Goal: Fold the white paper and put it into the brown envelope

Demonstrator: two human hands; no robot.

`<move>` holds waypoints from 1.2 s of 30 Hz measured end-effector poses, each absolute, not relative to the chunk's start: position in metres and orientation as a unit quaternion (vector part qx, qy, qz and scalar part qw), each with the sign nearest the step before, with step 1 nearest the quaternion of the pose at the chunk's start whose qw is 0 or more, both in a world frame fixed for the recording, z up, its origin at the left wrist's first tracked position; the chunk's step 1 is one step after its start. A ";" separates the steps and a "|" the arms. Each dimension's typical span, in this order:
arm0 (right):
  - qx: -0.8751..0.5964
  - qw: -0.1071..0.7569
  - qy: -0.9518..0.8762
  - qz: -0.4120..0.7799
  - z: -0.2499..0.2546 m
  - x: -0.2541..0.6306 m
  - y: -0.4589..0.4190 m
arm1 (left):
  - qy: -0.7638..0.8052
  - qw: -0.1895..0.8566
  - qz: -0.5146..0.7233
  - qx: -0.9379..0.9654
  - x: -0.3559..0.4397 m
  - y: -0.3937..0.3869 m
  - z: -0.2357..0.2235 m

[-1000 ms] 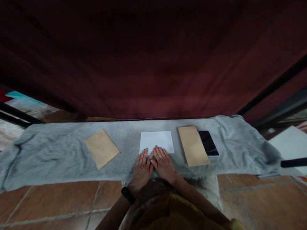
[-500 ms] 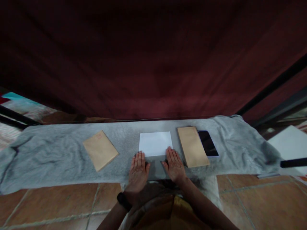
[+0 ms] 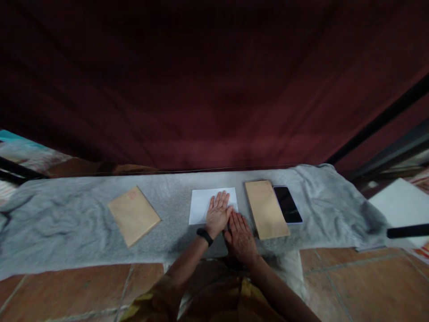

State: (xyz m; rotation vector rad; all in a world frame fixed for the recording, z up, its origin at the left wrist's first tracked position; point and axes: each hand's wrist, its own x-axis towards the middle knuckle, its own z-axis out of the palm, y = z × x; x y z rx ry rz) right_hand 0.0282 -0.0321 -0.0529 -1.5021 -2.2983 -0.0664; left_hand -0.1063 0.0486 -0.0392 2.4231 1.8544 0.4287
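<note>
A white sheet of paper (image 3: 198,206) lies flat on the grey cloth. My left hand (image 3: 217,215) rests palm down across the sheet, fingers stretched out toward its far edge; a dark band is on that wrist. Just to its right, my right hand (image 3: 241,235) lies flat with its fingertips at the sheet's near right corner. The two hands are close together at the left thumb. Brown envelopes (image 3: 268,210) in a stack lie right of my right hand, and more brown envelopes (image 3: 134,217) lie at an angle further left.
A dark-screened phone (image 3: 288,205) lies beside the right-hand stack. The grey cloth (image 3: 77,214) covers a long narrow surface in front of a dark red curtain (image 3: 214,112). Tiled floor (image 3: 83,290) shows at the near side. A white panel (image 3: 402,205) stands at far right.
My left hand has moved right and forward from the sheet's near left corner onto the middle of the paper. My right hand stays near the right corner. The view shifts slightly.
</note>
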 end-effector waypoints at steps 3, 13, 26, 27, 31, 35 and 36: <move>-0.537 0.200 -0.819 -0.012 -0.051 0.029 -0.032 | 0.636 0.010 0.147 0.758 -0.123 0.053 -0.040; -0.525 0.203 -0.826 0.008 -0.048 0.033 -0.032 | 0.741 -0.050 0.165 0.649 -0.193 0.022 -0.038; -0.539 0.192 -0.820 0.002 -0.050 0.029 -0.031 | 0.785 0.039 0.213 0.580 -0.195 -0.001 -0.012; -0.539 0.191 -0.820 0.001 -0.050 0.029 -0.031 | 0.789 0.074 0.240 0.561 -0.195 0.003 -0.010; -0.540 0.189 -0.820 -0.003 -0.049 0.031 -0.032 | 0.770 0.295 0.397 0.403 -0.200 0.016 -0.004; -0.554 0.188 -0.811 0.007 -0.038 0.026 -0.029 | 0.716 0.384 0.492 0.313 -0.197 0.012 0.011; -0.558 0.189 -0.808 0.014 -0.032 0.022 -0.027 | 0.692 0.403 0.520 0.298 -0.194 0.009 0.019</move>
